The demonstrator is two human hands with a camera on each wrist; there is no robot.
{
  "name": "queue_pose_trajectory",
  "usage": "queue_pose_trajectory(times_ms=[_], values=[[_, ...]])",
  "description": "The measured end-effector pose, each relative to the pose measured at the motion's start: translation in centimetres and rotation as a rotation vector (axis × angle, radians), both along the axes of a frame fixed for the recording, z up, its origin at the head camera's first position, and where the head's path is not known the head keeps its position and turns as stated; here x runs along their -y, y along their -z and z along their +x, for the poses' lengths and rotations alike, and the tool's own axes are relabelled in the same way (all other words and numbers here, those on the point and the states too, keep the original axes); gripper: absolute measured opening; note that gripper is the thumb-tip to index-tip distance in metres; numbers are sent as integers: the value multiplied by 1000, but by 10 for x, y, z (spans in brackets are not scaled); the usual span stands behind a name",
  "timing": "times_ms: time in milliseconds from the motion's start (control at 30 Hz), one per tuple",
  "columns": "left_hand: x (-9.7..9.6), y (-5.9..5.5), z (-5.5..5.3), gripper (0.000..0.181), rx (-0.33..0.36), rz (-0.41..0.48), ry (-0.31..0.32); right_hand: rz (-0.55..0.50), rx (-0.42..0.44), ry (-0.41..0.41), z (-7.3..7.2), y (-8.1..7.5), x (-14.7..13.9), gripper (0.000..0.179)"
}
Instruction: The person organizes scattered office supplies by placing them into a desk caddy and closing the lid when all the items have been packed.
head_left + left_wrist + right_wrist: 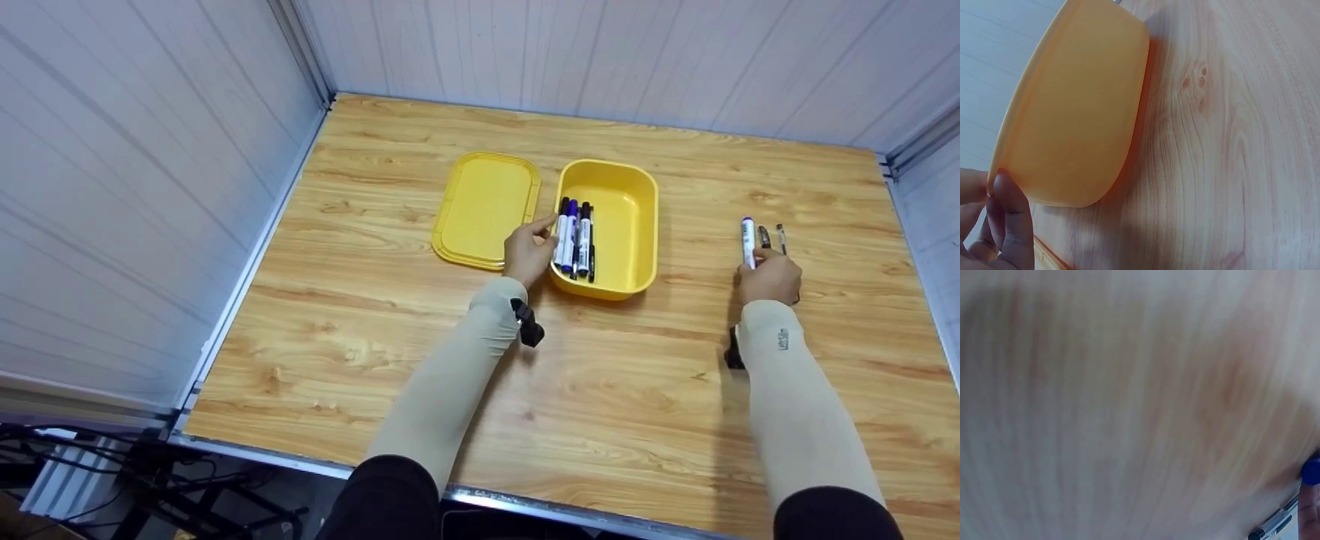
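My left hand (529,251) pinches the left rim of the yellow plastic box (626,286) between thumb and fingers. In the left wrist view, the thumb and fingertips (1009,194) meet across the rim. Several markers and pens (574,236) lie side by side along the box's left wall. Over at the right, my right hand (771,277) grips a white marker (748,238) with a blue end, its lower part hidden by the fingers. Beside that hand, a dark pen (763,237) and a clear pen (781,238) lie on the table, partly covered by it.
A yellow lid (487,210) lies flat just left of the box. The wooden table (600,390) is bounded by pale panel walls (600,60) at the back and sides. Cables and a metal frame (150,472) are below the table's front left edge.
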State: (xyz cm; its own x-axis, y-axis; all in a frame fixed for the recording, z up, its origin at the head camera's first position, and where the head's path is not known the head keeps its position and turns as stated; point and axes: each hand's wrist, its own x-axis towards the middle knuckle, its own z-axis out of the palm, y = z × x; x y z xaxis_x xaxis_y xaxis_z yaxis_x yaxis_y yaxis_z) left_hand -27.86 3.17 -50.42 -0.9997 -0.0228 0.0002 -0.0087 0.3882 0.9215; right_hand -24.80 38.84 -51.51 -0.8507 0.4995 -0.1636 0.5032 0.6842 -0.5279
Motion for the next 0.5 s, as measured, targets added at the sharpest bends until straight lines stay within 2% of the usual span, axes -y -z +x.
queue_pose_trajectory(times_ms=[233,500], values=[[-1,0,-2,38,0,1,1,40,-11,20,0,1,0,43],[-1,1,-2,38,-17,4,-8,3,5,32,1,0,0,46]])
